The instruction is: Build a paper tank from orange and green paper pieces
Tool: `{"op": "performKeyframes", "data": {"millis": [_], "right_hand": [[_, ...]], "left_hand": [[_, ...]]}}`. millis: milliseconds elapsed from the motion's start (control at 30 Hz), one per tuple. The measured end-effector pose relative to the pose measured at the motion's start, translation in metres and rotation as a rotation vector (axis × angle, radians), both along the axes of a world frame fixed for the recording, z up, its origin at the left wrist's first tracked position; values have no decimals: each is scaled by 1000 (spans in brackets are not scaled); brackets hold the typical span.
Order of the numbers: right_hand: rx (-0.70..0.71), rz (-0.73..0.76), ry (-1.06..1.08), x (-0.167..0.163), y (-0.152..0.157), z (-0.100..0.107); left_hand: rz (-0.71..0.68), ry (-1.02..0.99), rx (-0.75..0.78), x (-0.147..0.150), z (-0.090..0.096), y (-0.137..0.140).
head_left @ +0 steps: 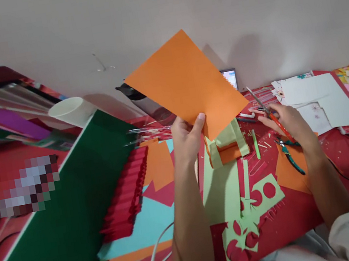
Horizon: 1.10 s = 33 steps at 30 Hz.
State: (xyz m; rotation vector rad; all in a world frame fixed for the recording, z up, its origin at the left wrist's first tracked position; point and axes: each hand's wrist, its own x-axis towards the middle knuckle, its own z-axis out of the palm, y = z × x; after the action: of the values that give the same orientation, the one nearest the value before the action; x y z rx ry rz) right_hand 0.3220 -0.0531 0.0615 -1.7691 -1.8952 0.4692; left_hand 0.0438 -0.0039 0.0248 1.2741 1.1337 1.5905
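Observation:
My left hand (189, 134) pinches the lower edge of an orange paper sheet (182, 82), holding it up off the table with the thumb in front. To the right, my right hand (283, 122) is closed around a pair of scissors with orange-red handles (280, 124), blades pointing up and left. Teal-handled pliers (290, 157) lie just below that hand, on another orange paper piece (290, 173). Beneath the raised sheet stands a small orange and light green paper construction (227, 150). Light green paper with round cut-outs (258, 196) lies nearer to me.
A green board (61, 213) leans at the left beside pleated red paper (126, 193) and blue paper (152, 215). Behind stand a white cup (71, 110), a dark bottle (150, 105) and a phone (230, 79) against the white partition (140, 15). White sheets (323, 95) and cables lie right.

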Motion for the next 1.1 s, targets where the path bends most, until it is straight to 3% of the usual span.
{"op": "performKeyframes", "data": {"millis": [133,267,333,500,733,833,933,1033,1100], "right_hand": [[-196,-36,-386,19,-18,-26],[-371,-22,-546,48,-32,-41],[-382,-8,-575,63,-36,-41],[-412,47,-586,88,-35,-41],[-479,40,-615,84,-37,-47],[-415,-6,-632,75,-45,-44],[-204,-46,-448,59,-49,-42],[-62,64,80,35,-43,-47],[-36,150,479,16,-33,-55]], "left_hand": [[-115,28,-29,5,3,-4],[-357,49,-82,17,7,-18],[-425,32,-118,24,5,-25],[-392,-73,-216,37,-15,-36],[-445,-95,-276,48,-35,-64],[-505,-144,-350,55,-39,-81],[-573,-225,-420,65,-40,-93],[-549,-249,-399,72,-38,-94],[-453,-250,-350,69,-37,-87]]}}
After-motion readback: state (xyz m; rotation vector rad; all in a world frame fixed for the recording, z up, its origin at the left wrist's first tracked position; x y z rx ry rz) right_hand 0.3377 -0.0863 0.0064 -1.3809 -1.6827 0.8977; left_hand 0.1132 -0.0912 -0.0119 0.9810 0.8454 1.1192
